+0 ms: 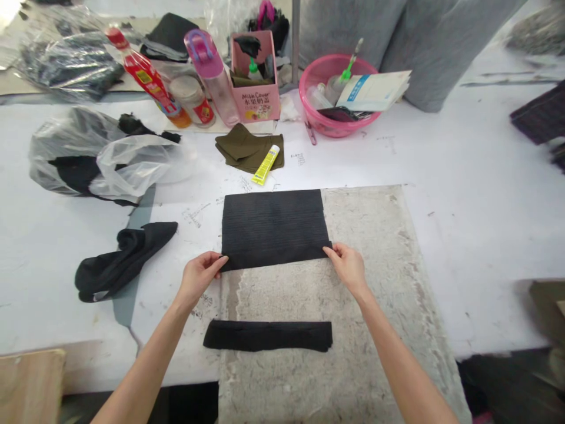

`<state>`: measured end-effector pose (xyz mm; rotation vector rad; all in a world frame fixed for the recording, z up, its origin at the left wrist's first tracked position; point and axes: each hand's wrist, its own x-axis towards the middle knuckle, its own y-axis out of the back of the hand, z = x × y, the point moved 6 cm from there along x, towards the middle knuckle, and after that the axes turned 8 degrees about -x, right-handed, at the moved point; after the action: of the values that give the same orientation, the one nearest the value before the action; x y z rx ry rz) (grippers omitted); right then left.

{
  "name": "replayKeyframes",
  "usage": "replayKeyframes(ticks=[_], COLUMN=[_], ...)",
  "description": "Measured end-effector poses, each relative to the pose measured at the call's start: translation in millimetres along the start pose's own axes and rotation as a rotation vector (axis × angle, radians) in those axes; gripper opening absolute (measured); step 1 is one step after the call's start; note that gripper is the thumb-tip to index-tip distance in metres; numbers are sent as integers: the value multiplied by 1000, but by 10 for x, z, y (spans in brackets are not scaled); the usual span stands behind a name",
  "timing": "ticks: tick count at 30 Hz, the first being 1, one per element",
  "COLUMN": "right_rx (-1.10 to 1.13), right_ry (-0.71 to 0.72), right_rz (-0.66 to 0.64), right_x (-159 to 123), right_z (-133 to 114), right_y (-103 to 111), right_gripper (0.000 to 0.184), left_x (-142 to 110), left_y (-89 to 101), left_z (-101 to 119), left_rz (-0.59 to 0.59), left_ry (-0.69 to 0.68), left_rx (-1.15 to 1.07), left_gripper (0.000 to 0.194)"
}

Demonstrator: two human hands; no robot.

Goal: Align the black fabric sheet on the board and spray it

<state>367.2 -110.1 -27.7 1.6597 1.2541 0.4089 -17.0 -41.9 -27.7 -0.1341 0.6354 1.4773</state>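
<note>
Between my two hands a black fabric strip is stretched along the near edge of a stack of black fabric strips (273, 221), which lie overlapped in rows. My left hand (200, 274) pinches its left end between thumb and fingers. At the right end, my right hand (348, 268) pinches the corner in the same way. Beneath lies a worn grey cloth mat (366, 235). Nearer to me, a separate black fabric bundle (269, 336) rests flat across the mat.
Left are a rolled black cloth (119, 265) and a plastic bag (106, 159). Behind the stack lie olive fabric pieces (238, 144) with a yellow tube (265, 165). Farther back stand a red bottle (145, 76), a jar (193, 100), a pink tumbler (216, 76), a pink box (256, 101) and a pink basin (339, 126).
</note>
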Motion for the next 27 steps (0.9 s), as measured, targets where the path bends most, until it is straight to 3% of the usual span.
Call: replayKeyframes(ticks=[10,21,27], right_rx=[-107,-154,-190], right_ry=[-38,-38,-32], right_rz=[-33,-23,-12], right_x=[34,19,27], right_z=[31,-5,-10], right_y=[-27,-5,-6], right_gripper=[40,45,44], left_x=[71,105,107], left_y=[-14,-16,-15], left_z=[-29,-93,-93], left_rz=[56,19,55], left_ry=[-6,27,-6], left_rx=[-19,-76,-76], left_gripper=[32,33,32])
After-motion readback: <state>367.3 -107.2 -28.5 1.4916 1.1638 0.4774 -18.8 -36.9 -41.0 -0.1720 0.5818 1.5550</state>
